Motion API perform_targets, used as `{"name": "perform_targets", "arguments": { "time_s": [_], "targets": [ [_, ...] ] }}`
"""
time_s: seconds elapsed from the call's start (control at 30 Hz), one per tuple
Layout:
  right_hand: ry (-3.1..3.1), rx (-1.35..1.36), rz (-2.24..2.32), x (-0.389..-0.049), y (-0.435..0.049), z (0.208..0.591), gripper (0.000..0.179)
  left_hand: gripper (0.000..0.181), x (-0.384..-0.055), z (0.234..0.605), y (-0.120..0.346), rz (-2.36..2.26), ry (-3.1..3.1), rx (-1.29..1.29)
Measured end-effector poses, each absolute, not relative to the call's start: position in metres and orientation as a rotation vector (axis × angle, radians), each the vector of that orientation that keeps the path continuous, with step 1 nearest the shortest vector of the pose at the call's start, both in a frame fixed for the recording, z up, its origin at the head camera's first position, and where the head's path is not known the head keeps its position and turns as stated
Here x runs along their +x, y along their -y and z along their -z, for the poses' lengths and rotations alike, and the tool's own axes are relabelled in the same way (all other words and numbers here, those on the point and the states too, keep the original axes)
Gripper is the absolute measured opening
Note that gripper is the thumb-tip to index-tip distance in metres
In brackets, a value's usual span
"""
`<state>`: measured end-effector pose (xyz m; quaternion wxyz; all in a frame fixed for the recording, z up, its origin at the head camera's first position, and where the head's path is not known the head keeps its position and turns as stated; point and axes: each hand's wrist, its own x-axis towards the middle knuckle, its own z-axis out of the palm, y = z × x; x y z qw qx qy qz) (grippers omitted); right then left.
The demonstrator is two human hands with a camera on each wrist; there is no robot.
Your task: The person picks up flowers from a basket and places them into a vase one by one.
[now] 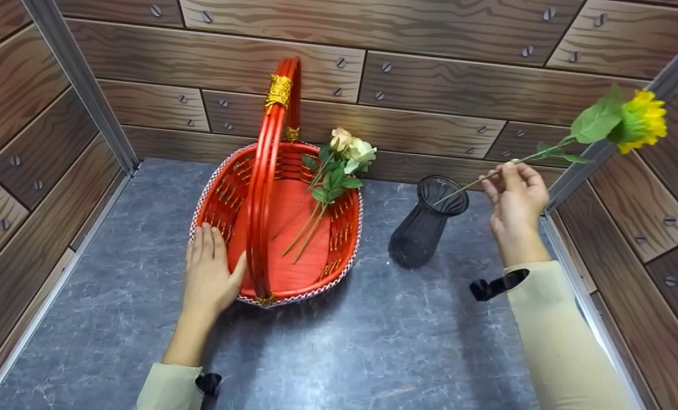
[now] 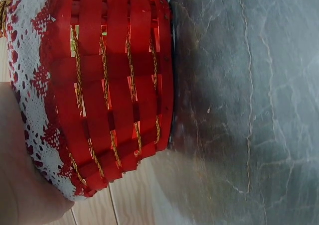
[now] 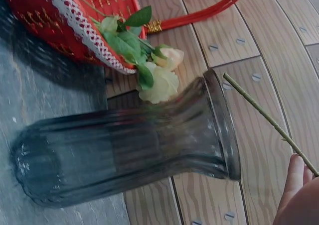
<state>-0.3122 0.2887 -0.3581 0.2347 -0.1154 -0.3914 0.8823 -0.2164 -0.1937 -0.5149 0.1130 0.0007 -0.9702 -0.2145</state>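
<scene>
My right hand (image 1: 520, 199) pinches the stem of a yellow artificial sunflower (image 1: 642, 121) between thumb and fingers. In the right wrist view, the cut end of the stem (image 3: 259, 108) is just above the rim of a dark ribbed glass vase (image 3: 134, 150). The vase stands upright on the grey surface. My left hand (image 1: 209, 279) rests on the near left rim of a red woven basket (image 1: 347, 250), its fingers extended and the thumb beside the handle. Two pale roses (image 1: 353, 149) with green leaves lean over the basket's far right rim, their stems inside.
A tall red handle (image 1: 268, 171) with gold wrapping arches over the basket. White lace (image 2: 30, 70) edges the rim. Plank-patterned panels (image 1: 430, 85) close off the back and both sides, with metal posts (image 1: 82, 85) at the corners.
</scene>
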Motion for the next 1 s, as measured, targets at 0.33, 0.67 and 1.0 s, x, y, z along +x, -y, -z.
{"name": "perform_targets", "arguments": {
  "time_s": [0.33,0.67,1.0],
  "targets": [
    [1.214,-0.277,-2.3,-0.321,-0.29,0.367,0.013,0.083,-0.216,0.513,0.194,0.641,2.869,0.01],
    [1.585,-0.115,-1.96,-0.319,-0.277,0.375,0.01,0.081,-0.216,0.515,0.194,0.624,2.839,-0.002],
    [1.985,0.03,-1.415,-0.323,-0.271,0.388,0.02,0.081,-0.217,0.516,0.195,0.628,2.846,0.004]
  ]
}}
